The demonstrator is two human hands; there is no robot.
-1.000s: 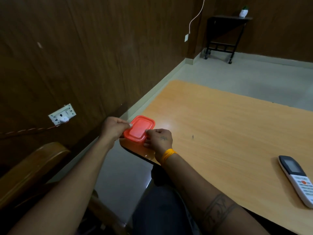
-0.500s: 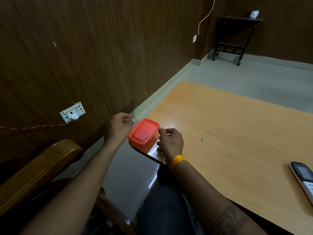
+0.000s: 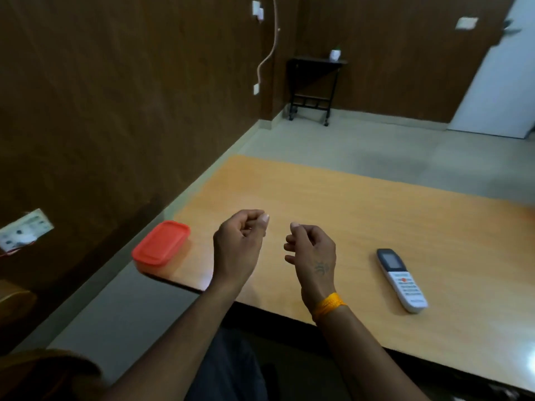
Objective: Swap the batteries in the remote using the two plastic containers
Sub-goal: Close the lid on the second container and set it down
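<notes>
A small plastic container with a red lid (image 3: 161,246) stands at the left corner of the wooden table (image 3: 362,215), its lid on. My left hand (image 3: 238,246) hovers to its right, fingers curled, holding nothing. My right hand (image 3: 314,257), with an orange band at the wrist, floats beside it, fingers loosely bent and empty. The white remote with a dark screen (image 3: 401,279) lies face up on the table to the right of my right hand. I see only one container, and no batteries.
A dark wood-panelled wall runs along the left with a white socket plate (image 3: 24,231). A wooden chair arm (image 3: 14,302) sits at the lower left. A small black side table (image 3: 314,82) stands in the far corner.
Both hands let go of the red-lidded container, which now rests on the table corner. The hands moved right and up, and the view swung right, showing the whole remote.
</notes>
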